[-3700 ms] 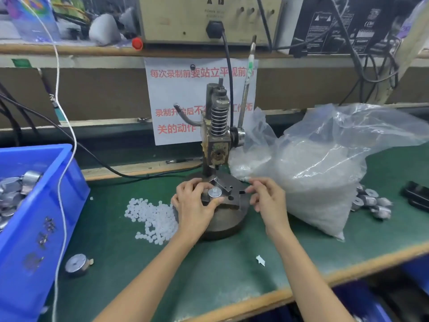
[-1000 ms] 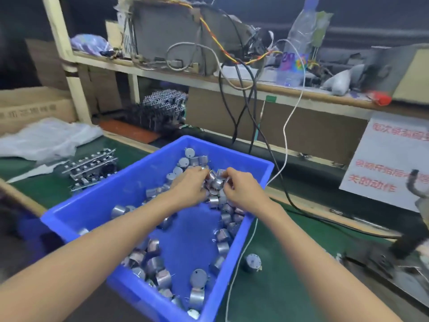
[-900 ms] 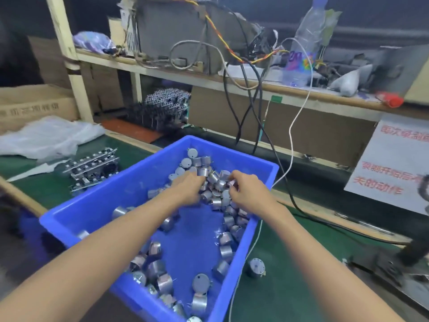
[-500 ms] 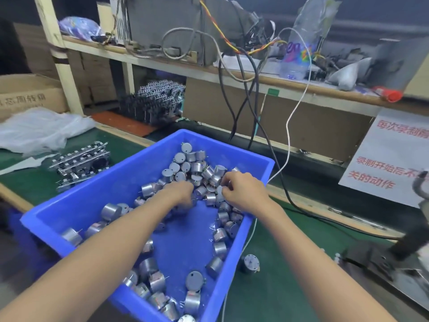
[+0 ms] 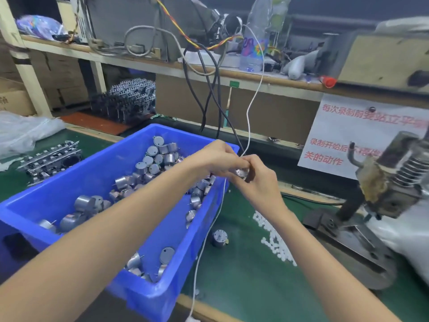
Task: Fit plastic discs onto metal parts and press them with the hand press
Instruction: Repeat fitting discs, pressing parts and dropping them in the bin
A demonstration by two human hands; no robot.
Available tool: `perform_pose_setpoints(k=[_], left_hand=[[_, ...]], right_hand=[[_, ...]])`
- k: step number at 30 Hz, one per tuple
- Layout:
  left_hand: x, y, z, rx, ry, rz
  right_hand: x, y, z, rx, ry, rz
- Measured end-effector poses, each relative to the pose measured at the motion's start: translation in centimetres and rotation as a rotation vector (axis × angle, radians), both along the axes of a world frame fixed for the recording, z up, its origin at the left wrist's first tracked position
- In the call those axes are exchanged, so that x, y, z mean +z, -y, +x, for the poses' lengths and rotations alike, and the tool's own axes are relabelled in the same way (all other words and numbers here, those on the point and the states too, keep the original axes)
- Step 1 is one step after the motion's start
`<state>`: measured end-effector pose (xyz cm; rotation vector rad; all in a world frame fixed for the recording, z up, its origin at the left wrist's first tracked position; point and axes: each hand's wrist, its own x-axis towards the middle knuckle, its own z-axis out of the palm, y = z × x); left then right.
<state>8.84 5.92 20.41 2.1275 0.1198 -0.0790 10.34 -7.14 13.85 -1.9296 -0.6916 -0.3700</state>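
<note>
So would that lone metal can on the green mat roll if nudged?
Probably slides rather than rolls: the lone metal part seems to rest with a flat face up. Tipped on its round wall, it likely rolls. Shiny metal suggests hefty and slick.

Green bench (image 5: 255, 287) bears blue bin (image 5: 148, 296), white discs (image 5: 276, 242), hand press (image 5: 380, 189).

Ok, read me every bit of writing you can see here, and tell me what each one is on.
"每次录制前要站立平": top red line on the white paper sign; the frame edge cuts it off.
"录制开始后": second line, same sign; the rest blurs behind the hand press.
"关的动作": third line, same sign.
Bottle label: coloured letters, too blurred to read.
Cardboard box: print cut off, unreadable.
Green tag: too small to read.
</note>
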Motion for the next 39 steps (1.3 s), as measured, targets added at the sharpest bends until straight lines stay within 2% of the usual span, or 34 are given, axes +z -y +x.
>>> perform_pose_setpoints(k=[4,8,13,15,18,20,26,30,34,36,39], left_hand=[[-0.4,4.9,0.3,-0.148,-0.101,-0.227],[-3.3,9.3,0.7,-0.196,-0.184,-0.289],[-10.2,12.8,-0.5,-0.239,-0.268,-0.241],[-13.2,13.4,-1.2,-0.279,-0.179,-0.131],[-16.7,13.3,-2.0,-0.291,0.112,0.195],[-18.1,13.0,-2.5,-0.318,0.204,0.304],[-20.3,13.0,-4.0,-0.184,0.44,0.306],[-20.6,13.1,-4.5,-0.128,0.479,0.301],[-20.4,13.2,-5.1,-0.137,0.541,0.302],[-20.4,13.4,-5.5,-0.18,0.516,0.245],[-20.7,13.1,-5.6,-0.166,0.493,0.27]], right_hand=[[-0.8,5.5,-1.7,-0.104,-0.012,0.092],[-3.3,10.1,-2.7,-0.209,-0.055,0.016],[-9.0,14.0,-5.1,-0.271,-0.373,0.058],[-11.1,14.9,-6.5,-0.286,-0.425,0.067],[-13.1,15.6,-8.2,-0.302,-0.391,0.051],[-13.8,15.8,-8.9,-0.298,-0.374,0.065],[-14.1,16.0,-9.2,-0.346,-0.423,0.163],[-14.3,16.1,-9.3,-0.316,-0.395,0.126],[-14.5,16.2,-9.3,-0.33,-0.43,0.183],[-14.6,16.4,-9.3,-0.306,-0.438,0.2],[-14.5,16.6,-9.5,-0.279,-0.398,0.191]])
